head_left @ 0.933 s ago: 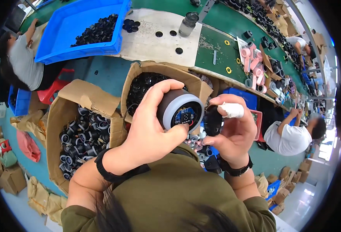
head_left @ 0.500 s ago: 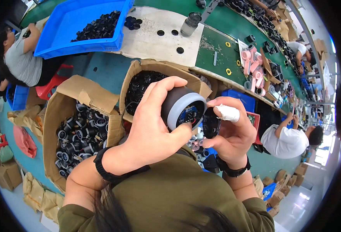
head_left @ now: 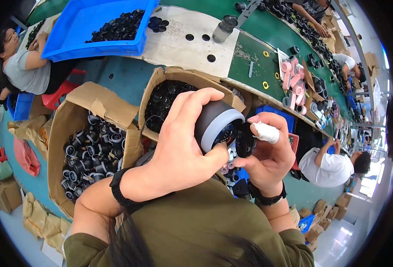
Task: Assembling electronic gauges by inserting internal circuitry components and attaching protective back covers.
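Left hand: the left hand grips the dark housing, fingers over its top, thumb at its ringed mouth.
Right hand: the right hand pinches the black cap between thumb and fingers; a white wrap covers one finger.
Housing: between the hands; long axis from 10 to 4 o'clock, grey ring and open end facing 4.
Cap: just beside the mouth, slanted, its outline longest from 12 to 6; contact with the ring cannot be told.
In the way: left thumb and cap hide part of the circuit board.
Cartons, from the housing: black-parts carton at 10, near; ringed-parts carton nearer 9, farther off.
Bench: blue tray at 10, jar at 12, pink parts at 2.
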The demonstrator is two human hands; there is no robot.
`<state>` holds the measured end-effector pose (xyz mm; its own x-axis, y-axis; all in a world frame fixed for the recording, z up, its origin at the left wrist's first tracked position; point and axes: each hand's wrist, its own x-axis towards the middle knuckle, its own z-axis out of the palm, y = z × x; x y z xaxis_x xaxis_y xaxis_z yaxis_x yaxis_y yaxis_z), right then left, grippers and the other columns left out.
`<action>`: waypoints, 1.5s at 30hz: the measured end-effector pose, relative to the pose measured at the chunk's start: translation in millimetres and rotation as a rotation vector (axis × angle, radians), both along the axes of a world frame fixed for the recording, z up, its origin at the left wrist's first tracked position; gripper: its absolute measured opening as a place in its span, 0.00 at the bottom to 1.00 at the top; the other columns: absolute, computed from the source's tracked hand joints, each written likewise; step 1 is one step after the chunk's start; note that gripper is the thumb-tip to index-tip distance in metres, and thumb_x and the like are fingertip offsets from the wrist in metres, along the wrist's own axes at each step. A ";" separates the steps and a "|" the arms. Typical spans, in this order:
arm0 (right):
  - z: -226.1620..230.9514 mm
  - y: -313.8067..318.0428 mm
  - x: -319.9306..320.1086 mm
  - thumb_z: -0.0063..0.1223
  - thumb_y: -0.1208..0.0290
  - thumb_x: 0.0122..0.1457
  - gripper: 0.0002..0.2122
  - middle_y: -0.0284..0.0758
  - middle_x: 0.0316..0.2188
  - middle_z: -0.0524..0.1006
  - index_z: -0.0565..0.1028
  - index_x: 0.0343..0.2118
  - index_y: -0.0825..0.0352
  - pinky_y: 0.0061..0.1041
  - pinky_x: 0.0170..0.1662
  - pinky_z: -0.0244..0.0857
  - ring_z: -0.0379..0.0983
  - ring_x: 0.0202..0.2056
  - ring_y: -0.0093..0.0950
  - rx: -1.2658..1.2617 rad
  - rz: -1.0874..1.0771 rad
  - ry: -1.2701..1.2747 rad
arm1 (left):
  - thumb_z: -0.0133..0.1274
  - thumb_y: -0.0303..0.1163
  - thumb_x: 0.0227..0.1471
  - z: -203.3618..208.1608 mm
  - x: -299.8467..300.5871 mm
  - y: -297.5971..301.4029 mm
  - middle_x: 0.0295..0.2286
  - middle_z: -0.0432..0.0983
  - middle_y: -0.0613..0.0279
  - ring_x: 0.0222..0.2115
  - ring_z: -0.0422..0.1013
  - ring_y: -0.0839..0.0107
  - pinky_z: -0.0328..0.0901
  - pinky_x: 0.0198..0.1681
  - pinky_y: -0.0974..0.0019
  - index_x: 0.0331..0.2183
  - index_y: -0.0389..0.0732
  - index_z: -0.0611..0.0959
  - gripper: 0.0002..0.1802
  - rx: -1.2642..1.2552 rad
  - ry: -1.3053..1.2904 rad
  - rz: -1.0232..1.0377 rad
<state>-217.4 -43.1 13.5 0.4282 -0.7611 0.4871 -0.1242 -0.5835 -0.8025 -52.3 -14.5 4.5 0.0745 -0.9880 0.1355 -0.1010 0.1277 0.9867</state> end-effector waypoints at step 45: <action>16.8 -13.5 12.9 0.66 0.67 0.35 0.21 0.37 0.35 0.66 0.75 0.35 0.69 0.21 0.31 0.66 0.67 0.32 0.26 -0.105 0.092 0.268 | 0.54 0.27 0.35 -11.9 10.7 -2.2 0.38 0.60 0.53 0.40 0.60 0.63 0.56 0.45 0.65 0.45 0.35 0.63 0.31 0.118 0.271 -0.152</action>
